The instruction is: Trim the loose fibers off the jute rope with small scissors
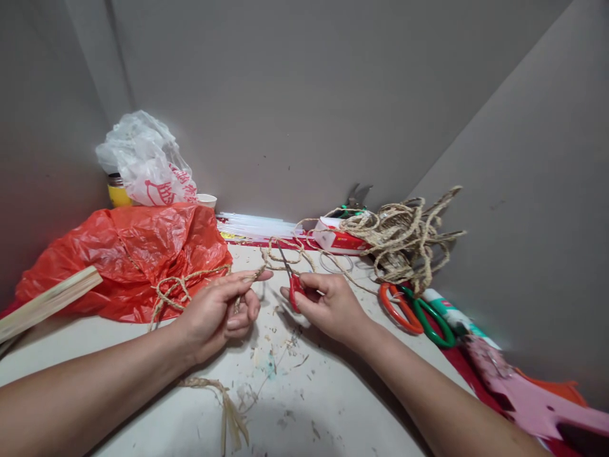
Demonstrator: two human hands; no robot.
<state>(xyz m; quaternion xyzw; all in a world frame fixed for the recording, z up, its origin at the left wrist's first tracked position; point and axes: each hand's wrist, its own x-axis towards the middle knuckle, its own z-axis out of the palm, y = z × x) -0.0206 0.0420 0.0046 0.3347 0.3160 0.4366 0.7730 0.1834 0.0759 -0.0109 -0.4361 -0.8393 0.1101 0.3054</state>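
Note:
Between the fingers of my left hand (228, 311) runs a braided straw rope (172, 289), whose end sticks out past my fingertips. Loops of it lie on the red plastic bag to the left. My right hand (333, 304) grips small scissors (295, 293) by their red handles, blades pointing up and away from me, close to the rope. Whether the blades are parted is hard to make out. A frayed rope piece (221, 397) lies on the table (380, 393) below my left forearm.
A red plastic bag (128, 254) and a white bag (147, 158) stand at the left, near a wooden strip (47, 304). Glue sticks (261, 225) lie at the back. Coiled rope (404, 235), orange-and-green-handled shears (431, 322) and a pink glue gun (533, 393) line the right side.

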